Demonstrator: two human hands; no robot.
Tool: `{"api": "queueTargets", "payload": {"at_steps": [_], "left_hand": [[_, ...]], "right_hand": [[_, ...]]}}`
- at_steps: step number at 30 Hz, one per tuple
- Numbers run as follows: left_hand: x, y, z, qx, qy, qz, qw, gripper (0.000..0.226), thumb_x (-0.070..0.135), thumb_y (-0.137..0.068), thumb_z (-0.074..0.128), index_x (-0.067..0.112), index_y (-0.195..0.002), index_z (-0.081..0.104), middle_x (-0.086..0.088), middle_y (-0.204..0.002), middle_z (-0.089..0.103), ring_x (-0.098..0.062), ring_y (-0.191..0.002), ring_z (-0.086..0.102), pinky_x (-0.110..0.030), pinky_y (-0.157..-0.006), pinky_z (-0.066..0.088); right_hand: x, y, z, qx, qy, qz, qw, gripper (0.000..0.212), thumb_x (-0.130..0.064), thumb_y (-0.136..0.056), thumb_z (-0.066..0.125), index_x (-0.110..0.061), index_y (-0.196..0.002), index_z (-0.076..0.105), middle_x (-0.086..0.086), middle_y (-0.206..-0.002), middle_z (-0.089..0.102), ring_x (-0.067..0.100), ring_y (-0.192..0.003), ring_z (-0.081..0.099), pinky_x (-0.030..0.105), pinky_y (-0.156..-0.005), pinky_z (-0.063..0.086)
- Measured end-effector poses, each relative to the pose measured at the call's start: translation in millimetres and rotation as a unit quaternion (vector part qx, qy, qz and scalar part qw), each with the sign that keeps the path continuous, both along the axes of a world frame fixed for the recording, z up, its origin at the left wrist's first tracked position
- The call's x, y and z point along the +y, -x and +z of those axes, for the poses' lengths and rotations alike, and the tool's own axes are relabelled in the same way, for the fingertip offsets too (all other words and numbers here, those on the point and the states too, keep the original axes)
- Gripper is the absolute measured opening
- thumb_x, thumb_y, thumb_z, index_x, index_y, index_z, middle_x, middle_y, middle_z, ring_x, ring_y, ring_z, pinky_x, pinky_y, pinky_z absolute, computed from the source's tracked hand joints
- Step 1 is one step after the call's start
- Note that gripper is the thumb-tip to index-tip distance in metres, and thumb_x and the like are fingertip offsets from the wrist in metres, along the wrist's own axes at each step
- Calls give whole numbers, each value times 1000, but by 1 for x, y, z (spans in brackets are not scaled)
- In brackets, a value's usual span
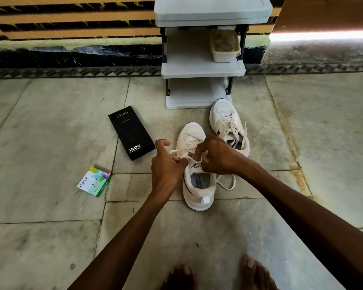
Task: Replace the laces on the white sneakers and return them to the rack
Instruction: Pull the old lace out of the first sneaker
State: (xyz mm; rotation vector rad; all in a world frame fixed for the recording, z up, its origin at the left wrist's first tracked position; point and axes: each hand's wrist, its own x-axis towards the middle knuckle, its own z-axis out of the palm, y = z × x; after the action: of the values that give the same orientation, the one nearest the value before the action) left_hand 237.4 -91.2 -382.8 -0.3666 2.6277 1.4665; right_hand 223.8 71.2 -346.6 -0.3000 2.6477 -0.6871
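Note:
Two white sneakers stand on the stone floor in front of the rack. The near sneaker points away from me, heel toward my feet. My left hand pinches a white lace at the shoe's left side. My right hand is curled over the tongue and holds the lace above the eyelets. A loose lace end trails on the floor to the shoe's right. The far sneaker sits laced, its toe near the rack's base. The white shoe rack stands against the wall.
A black vivo box lies left of the shoes. A small Odonil packet lies further left. A tub sits on the rack's middle shelf. My bare feet are at the bottom edge. A cardboard sheet leans at top right.

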Motion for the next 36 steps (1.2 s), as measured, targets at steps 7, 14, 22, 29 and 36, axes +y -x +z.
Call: {"api": "queueTargets", "payload": {"at_steps": [7, 14, 22, 29, 36], "left_hand": [[1, -1, 10, -6, 10, -35, 999, 65, 35, -78, 78, 23, -128, 38, 10, -75, 60, -15, -81, 63, -33, -77, 52], [0, 0, 2, -11, -29, 22, 999, 53, 19, -80, 77, 26, -120, 43, -3, -82, 68, -19, -75, 68, -44, -79, 59], [3, -7, 1, -8, -62, 59, 996, 45, 16, -79, 76, 29, -110, 45, 0, -77, 67, -15, -69, 69, -42, -69, 61], [5, -8, 8, -5, -19, 14, 1000, 31, 18, -80, 73, 27, -102, 53, 1, -76, 68, -18, -70, 68, -42, -76, 59], [8, -11, 12, 17, 6, 10, 1000, 28, 17, -83, 73, 22, -106, 57, 1, -79, 66, -9, -71, 63, -29, -71, 54]], "right_hand": [[-22, -6, -4, 107, -65, -34, 991, 20, -29, -91, 63, -18, -102, 76, 7, -110, 58, 25, -101, 56, 33, -70, 47], [-25, -12, 9, 145, -160, 88, 972, 20, -30, -80, 67, -15, -93, 70, 7, -106, 45, 30, -105, 46, 41, -79, 47], [-16, -35, 43, 62, -258, 166, 950, 20, -25, -91, 61, -13, -108, 65, 7, -113, 60, 26, -105, 59, 34, -69, 42], [-35, -18, 6, 116, -180, -24, 976, 25, -35, -95, 56, -13, -101, 66, 8, -101, 67, 29, -95, 65, 30, -65, 36], [-27, -10, -4, 121, -71, -60, 988, 22, -29, -84, 65, -20, -101, 75, 6, -98, 72, 27, -90, 67, 27, -65, 40]]}}
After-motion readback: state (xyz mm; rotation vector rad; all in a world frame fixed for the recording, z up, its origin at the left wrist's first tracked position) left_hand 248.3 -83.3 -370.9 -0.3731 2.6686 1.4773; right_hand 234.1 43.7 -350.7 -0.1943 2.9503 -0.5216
